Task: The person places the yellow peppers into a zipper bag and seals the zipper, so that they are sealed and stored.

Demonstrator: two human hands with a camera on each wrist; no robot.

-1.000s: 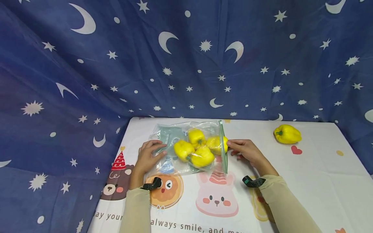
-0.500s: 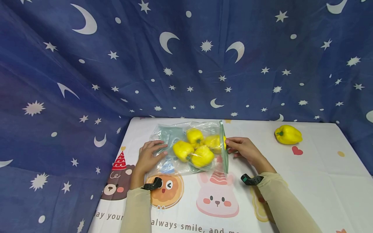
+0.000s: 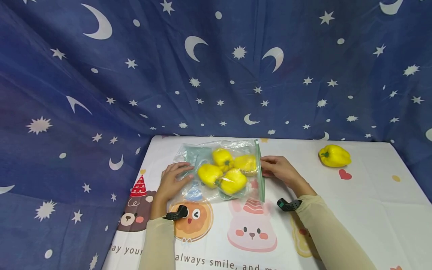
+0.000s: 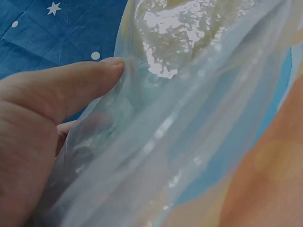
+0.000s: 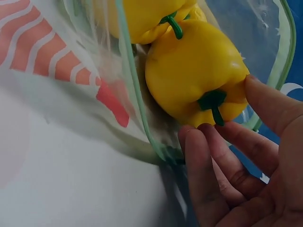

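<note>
- Mouth pepper: yellow, glossy, sits at the mouth of the bag, just inside the green zip strip, stem end toward the right hand.
- Right hand: fingers part curled, tips spread round that stem end; light fingertip hold, palm not wrapped round it.
- Left hand: at the far end of the clear bag, fingers loosely stretched against the plastic, thumb well apart from them; no firm grip that I can see.
- Handling, my guess: pepper fairly light, firm-walled, smooth enough to slip; real or imitation, can't tell. Hard squeezing could dent it if real.
- Where to hold: round the broad shoulders by the stem, fingers and thumb on opposite sides; don't trust the stub of stem.
- Bag: thin, limp, slick film, likely clings and folds; take it by the zip strip, which looks stiffer, or flatten the far end.
- Count, peppers: five yellow. Four in bag: the mouth one plus three bagged peppers bunched beside it. One loose pepper on the tabletop, well off right.
- Count, rest: one bag, two hands, two black wrist devices, one each.
</note>
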